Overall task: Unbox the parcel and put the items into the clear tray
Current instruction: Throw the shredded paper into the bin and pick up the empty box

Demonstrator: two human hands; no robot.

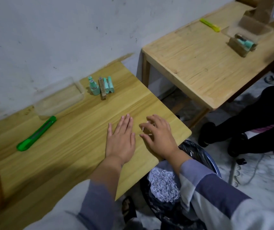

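Lying beyond both hands against the wall, the clear tray has the mint-green items just to its right and a green box cutter just in front of it. The left hand presses flat on the wooden table, fingers straight, holding nothing. The right hand, far right of the tray, curls its fingers over small white paper shreds (whether it pinches them is unclear).

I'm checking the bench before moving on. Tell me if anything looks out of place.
The teal items stand on the table beside the clear tray, not in it. A few paper shreds lie under the right hand; the left hand rests flat.
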